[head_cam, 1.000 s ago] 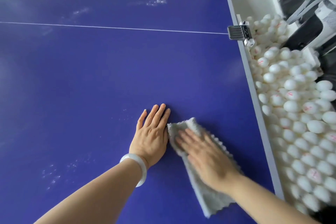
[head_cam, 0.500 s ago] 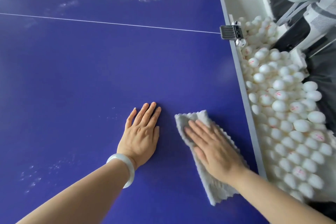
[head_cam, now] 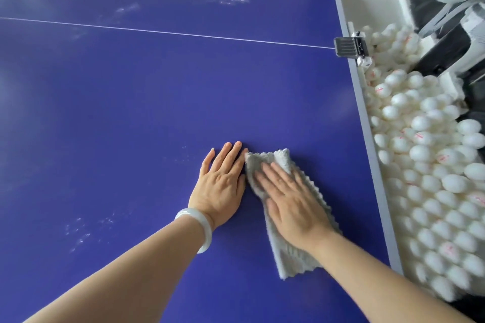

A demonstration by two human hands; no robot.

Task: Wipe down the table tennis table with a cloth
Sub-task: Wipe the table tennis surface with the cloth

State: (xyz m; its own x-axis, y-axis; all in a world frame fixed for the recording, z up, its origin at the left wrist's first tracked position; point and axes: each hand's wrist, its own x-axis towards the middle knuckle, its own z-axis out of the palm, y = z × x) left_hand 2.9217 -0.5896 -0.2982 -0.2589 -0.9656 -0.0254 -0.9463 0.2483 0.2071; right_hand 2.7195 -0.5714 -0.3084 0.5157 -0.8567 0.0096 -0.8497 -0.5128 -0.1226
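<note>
- Head view: blue table tennis table point(head_cam: 157, 92), white line point(head_cam: 168, 32) running across it to the right edge
- Right hand point(head_cam: 294, 202) flat, fingers extended, pressing a white cloth point(head_cam: 282, 158) onto the table near the right edge; nothing gripped
- Left hand point(head_cam: 223, 183) flat, palm down on bare surface, its fingers touching the cloth's left border; white bangle point(head_cam: 198, 225) on wrist
- White table tennis balls point(head_cam: 433, 178) heaped beyond the right edge
- Pale smudges point(head_cam: 78, 233) toward near left
</note>
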